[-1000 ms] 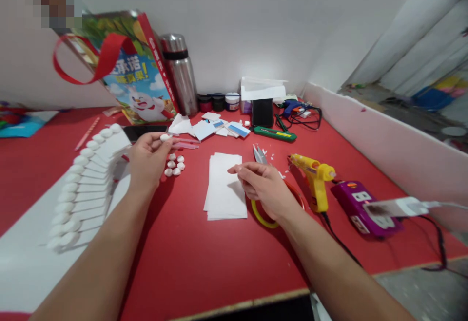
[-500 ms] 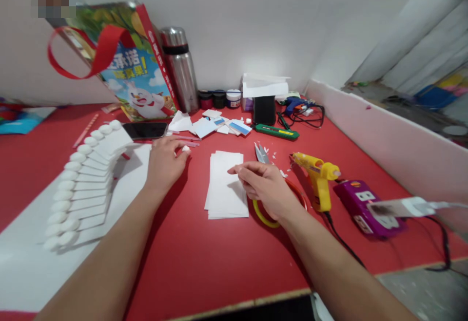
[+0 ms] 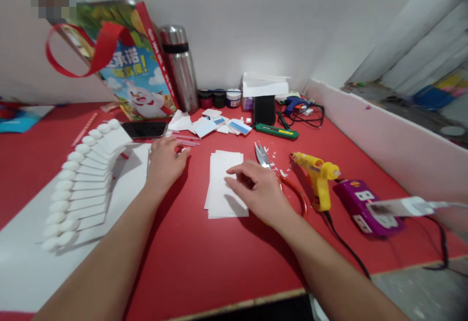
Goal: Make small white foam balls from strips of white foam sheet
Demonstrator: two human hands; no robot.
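Note:
My right hand [image 3: 254, 184] hovers over the right side of a stack of white paper pieces [image 3: 224, 199], thumb and index finger apart, with nothing visible between them. Scissors with orange handles [image 3: 302, 197] lie partly under this hand. My left hand [image 3: 166, 158] rests on the red table left of the stack, near pink strips; a small white bit shows by its fingertips, and whether they grip it is unclear. Farther left, a curved row of white cards tipped with round white pieces [image 3: 69, 175] stands on a white sheet [image 3: 22, 257].
A yellow glue gun [image 3: 318, 175] and a purple power block [image 3: 369, 209] lie at the right with cords. Behind are a green cutter [image 3: 277, 131], paper scraps [image 3: 204, 127], jars [image 3: 219, 98], a steel bottle [image 3: 183, 70], a phone [image 3: 144, 129] and a printed bag [image 3: 142, 77].
My right hand's thumb and index finger have spread from a closed pinch, and the hand has shifted slightly. My left hand has barely moved; less of the white bit shows.

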